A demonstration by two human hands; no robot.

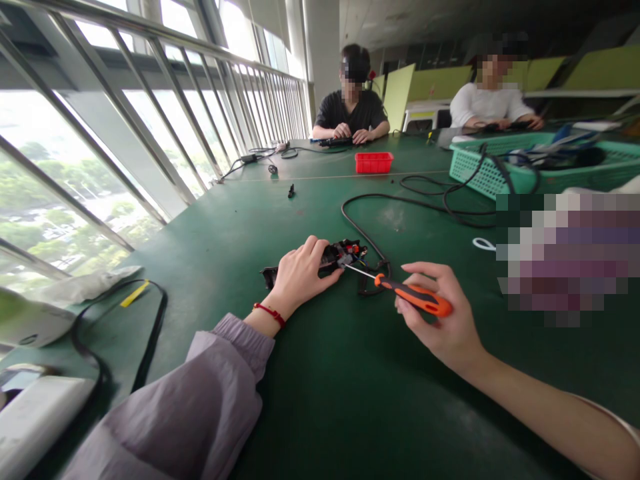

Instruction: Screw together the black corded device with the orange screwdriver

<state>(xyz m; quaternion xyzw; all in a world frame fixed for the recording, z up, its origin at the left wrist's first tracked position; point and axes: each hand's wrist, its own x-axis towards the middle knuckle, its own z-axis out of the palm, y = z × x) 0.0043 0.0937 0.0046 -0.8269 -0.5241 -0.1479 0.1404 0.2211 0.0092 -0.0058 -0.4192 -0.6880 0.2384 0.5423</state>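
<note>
My left hand (pixel 303 267) is closed over a black elongated device (pixel 330 257) lying on the green table, pressing it down. The device's right end is opened up, with red and other coloured wires and small parts showing; the hand hides its middle. In my right hand (pixel 445 313) is an orange and black screwdriver (pixel 420 297), its handle between thumb and fingers. The screwdriver's metal shaft points left, and its tip reaches a grey part inside the device. From the device's right end a black cable (pixel 360 227) loops away across the table.
Behind stand a red plastic box (pixel 374 163) and a teal basket (pixel 475 167) of cables. A small black part (pixel 291 191) lies beyond my left hand. A black strap (pixel 160 320) and a white box (pixel 45 420) are at left. Two people (pixel 350 110) sit across; railing (pixel 200 73) borders the left.
</note>
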